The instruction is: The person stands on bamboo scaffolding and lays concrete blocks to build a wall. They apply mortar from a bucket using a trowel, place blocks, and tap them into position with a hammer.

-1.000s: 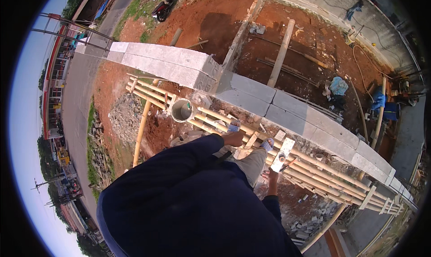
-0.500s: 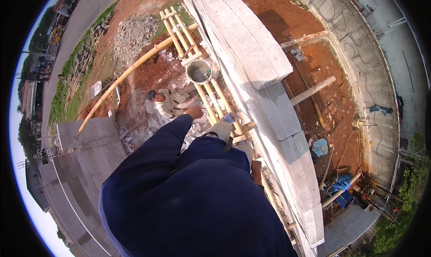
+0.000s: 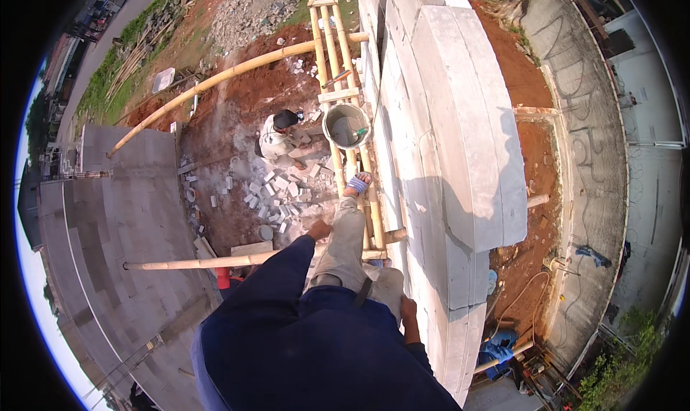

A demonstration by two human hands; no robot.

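My left hand (image 3: pixel 318 230) hangs beside my forward knee, above the bamboo scaffold; its fingers are too small to read. Beside my rear thigh, close to the white block wall (image 3: pixel 431 188), is my right hand (image 3: pixel 409 309), with its fingers hidden. No held object is visible at either hand. My foot in a striped sandal (image 3: pixel 357 184) is set on the bamboo poles (image 3: pixel 375 220). Ahead of it, a round bucket (image 3: pixel 335 139) with grey contents and a green-handled tool (image 3: pixel 359 132) stands on the scaffold.
Below on the left a co-worker (image 3: pixel 277 141) in a dark cap crouches near broken white blocks (image 3: pixel 284 188). A long bamboo pole (image 3: pixel 223 75) spans to a grey block wall (image 3: pixel 118 195). An orange-handled tool (image 3: pixel 336 79) lies beyond the bucket. Red soil (image 3: pixel 528 303) lies right of the wall.
My view has turned, and my forward leg and sandalled foot now show fully on the poles. The co-worker's head has turned from facing up to facing down. Both hands stay near my legs.
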